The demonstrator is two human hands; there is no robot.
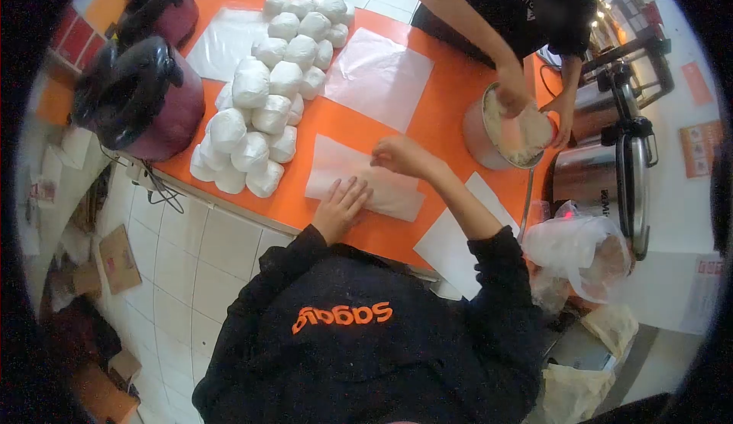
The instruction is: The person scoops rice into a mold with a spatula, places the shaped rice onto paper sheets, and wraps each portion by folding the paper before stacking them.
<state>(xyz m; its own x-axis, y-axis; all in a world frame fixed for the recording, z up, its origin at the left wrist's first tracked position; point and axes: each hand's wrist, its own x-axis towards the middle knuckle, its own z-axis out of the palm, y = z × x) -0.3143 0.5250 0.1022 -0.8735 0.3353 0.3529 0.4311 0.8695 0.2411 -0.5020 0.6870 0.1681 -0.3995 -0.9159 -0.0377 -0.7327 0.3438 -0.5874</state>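
A white paper sheet [397, 204] lies folded over on the orange table before me, with a faint pale shape showing through its middle. My left hand [343, 204] rests flat on the sheet's near left part, fingers stretched out. Over its far edge is my right hand [401, 155], fingers curled together; whatever they may grip is hidden. To the left, several white wrapped bundles [250, 151] are piled in a long heap. Another flat white sheet [380, 77] lies beyond my hands, and one more sheet [450, 252] lies under my right forearm.
Across the table, a co-worker's hand [513, 92] reaches into a metal pot [482, 130] of white grains resembling rice. Maroon pots with black lids [172, 107] stand at left, a clear plastic sheet [225, 42] behind. Large steel pots [588, 180] and a plastic bag [573, 248] are at right.
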